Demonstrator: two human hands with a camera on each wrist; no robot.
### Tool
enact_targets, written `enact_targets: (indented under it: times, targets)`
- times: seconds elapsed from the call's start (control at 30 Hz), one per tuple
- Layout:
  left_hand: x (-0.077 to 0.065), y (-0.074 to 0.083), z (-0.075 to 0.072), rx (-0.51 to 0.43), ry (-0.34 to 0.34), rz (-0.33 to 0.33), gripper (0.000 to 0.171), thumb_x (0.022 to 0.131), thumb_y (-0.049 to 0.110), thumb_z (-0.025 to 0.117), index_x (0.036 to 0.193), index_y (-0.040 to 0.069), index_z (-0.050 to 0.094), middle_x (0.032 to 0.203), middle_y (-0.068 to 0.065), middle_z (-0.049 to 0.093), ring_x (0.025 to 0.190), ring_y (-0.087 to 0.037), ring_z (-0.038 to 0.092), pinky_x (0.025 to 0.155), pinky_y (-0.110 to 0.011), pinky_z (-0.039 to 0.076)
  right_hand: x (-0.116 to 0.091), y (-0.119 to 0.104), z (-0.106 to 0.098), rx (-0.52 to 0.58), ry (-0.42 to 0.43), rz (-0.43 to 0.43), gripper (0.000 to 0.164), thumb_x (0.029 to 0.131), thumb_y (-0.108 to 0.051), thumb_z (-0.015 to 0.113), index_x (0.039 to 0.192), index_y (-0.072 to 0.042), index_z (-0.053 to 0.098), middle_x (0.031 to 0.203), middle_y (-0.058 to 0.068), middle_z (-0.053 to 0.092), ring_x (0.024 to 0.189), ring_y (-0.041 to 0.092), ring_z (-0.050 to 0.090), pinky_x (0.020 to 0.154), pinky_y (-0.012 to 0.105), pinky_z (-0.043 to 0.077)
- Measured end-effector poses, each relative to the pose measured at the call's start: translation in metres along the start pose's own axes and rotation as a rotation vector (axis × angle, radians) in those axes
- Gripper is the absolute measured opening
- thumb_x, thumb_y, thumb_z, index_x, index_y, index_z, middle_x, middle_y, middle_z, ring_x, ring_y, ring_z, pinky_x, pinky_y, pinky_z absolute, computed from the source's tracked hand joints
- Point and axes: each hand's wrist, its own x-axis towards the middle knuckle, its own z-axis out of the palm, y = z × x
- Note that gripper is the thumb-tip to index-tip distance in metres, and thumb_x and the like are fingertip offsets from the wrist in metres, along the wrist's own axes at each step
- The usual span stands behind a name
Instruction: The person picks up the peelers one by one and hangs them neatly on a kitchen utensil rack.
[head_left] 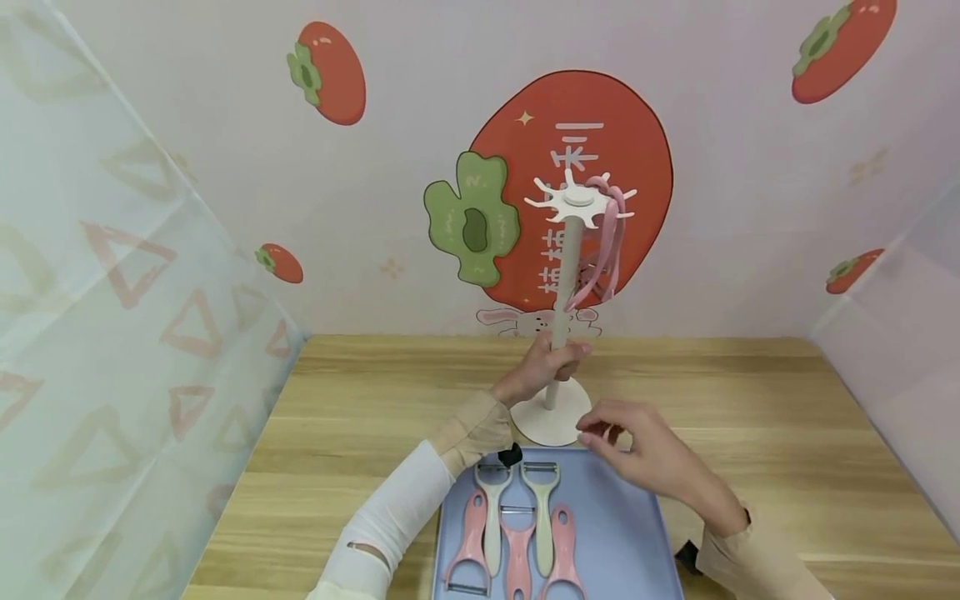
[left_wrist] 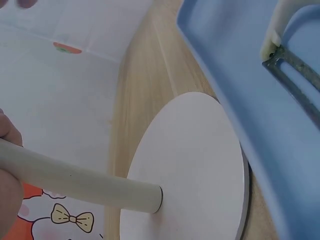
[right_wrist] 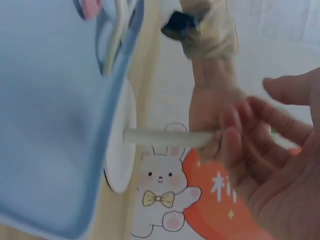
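My left hand [head_left: 542,367] grips the white pole [head_left: 567,275] of a hook stand, low down above its round base [head_left: 551,421]. White hooks [head_left: 547,200] ring the top, and pink peelers [head_left: 611,242] hang from the right side, overlapping each other. My right hand [head_left: 633,437] hovers by the base and the far edge of the blue tray [head_left: 622,533], fingers loosely bent and nothing between them. On the tray lie several Y-shaped peelers: pale cream ones [head_left: 543,525] with blades at the far end, and pink ones [head_left: 519,554] among them.
The tray sits on a wooden table [head_left: 360,450], close in front of the stand's base. Behind the stand rises a backdrop [head_left: 712,275] printed with red persimmons. Patterned side panels [head_left: 142,333] flank the table.
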Motion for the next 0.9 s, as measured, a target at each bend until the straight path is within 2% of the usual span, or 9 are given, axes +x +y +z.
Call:
enact_targets:
  times: [0.07,0.17,0.3,0.43,0.67,0.77,0.9]
  targets:
    - [0.001,0.000,0.000,-0.015,-0.003,0.009,0.049,0.103,0.017,0.054,0.062,-0.002,0.035,0.050,0.005,0.029,0.047,-0.011,0.023,0.048,-0.026,0.020,-0.008,-0.006,0.008,-0.041,-0.013,0.069,0.006,0.095,-0.019,0.073,0.100,-0.016,0.075,0.085,-0.013,0.067,0.074,0.001,0.062,0.062,0.026,0.056]
    - [0.002,0.000,0.000,-0.020,-0.001,0.021,0.049,0.103,0.013,0.053,0.061,-0.003,0.034,0.050,0.006,0.029,0.047,-0.010,0.023,0.049,-0.025,0.019,-0.018,-0.013,0.019,-0.076,-0.056,0.155,0.013,0.096,-0.030,0.072,0.098,-0.017,0.074,0.081,-0.015,0.065,0.071,-0.001,0.060,0.059,0.027,0.055]
    - [0.002,0.001,0.001,-0.014,0.008,0.017,0.048,0.103,0.011,0.053,0.061,-0.003,0.033,0.050,0.006,0.028,0.047,-0.010,0.023,0.049,-0.026,0.019,-0.033,-0.019,0.037,-0.101,-0.100,0.183,0.013,0.095,-0.033,0.073,0.087,-0.023,0.070,0.075,-0.019,0.060,0.067,-0.003,0.057,0.057,0.023,0.053]
    - [-0.001,0.002,0.002,-0.011,0.006,-0.008,0.046,0.103,0.009,0.052,0.063,-0.004,0.033,0.050,0.006,0.029,0.046,-0.010,0.024,0.048,-0.026,0.020,-0.047,-0.024,0.056,-0.110,-0.119,0.225,0.024,0.089,-0.035,0.079,0.074,-0.029,0.060,0.065,-0.021,0.053,0.057,-0.005,0.051,0.052,0.018,0.045]
    - [-0.002,0.001,0.003,-0.018,0.006,-0.006,0.044,0.103,0.009,0.051,0.064,-0.003,0.034,0.049,0.007,0.030,0.046,-0.011,0.025,0.048,-0.026,0.020,-0.060,-0.030,0.075,-0.126,-0.180,0.465,0.047,0.084,-0.054,0.077,0.057,-0.025,0.051,0.051,-0.019,0.038,0.047,-0.003,0.038,0.043,0.019,0.027]
    - [0.000,-0.001,0.004,-0.028,-0.004,-0.008,0.046,0.102,0.013,0.053,0.062,-0.001,0.034,0.049,0.007,0.031,0.045,-0.010,0.025,0.047,-0.026,0.020,-0.062,-0.029,0.076,-0.109,-0.195,0.488,0.050,0.082,-0.055,0.079,0.054,-0.024,0.052,0.049,-0.021,0.036,0.045,-0.003,0.037,0.043,0.019,0.025]
    - [-0.002,0.000,0.004,-0.036,0.005,-0.013,0.049,0.101,0.017,0.054,0.060,-0.001,0.033,0.049,0.007,0.030,0.045,-0.009,0.025,0.046,-0.025,0.020,-0.063,-0.027,0.075,-0.066,-0.211,0.471,0.049,0.081,-0.054,0.081,0.052,-0.024,0.055,0.047,-0.023,0.038,0.044,-0.004,0.036,0.042,0.018,0.026]
